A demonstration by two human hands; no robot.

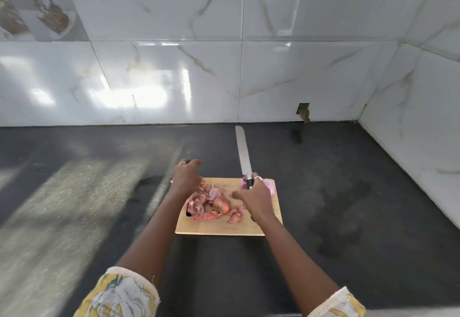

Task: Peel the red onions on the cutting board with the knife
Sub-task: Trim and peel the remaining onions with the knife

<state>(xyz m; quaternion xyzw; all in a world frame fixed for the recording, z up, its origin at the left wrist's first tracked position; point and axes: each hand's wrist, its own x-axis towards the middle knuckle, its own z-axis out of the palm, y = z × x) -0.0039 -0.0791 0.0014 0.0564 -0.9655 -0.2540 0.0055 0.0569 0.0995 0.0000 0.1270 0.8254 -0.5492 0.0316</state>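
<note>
1. Your right hand (254,199) grips the knife (242,152), blade pointing away.
2. Your left hand (186,177) curls over the cutting board's (224,227) far corner; pinching anything? Cannot tell.
3. Peeled onions (270,184) sit far right; one red onion (222,204) mid-board looks unpeeled.

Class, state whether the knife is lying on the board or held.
Held: the right hand grips the knife by its handle, blade pointing away.

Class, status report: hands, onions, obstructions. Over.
Right hand grips long steel knife. Left hand curled, grip unclear. Unpeeled red onion amid loose pink skins on wooden board.
</note>
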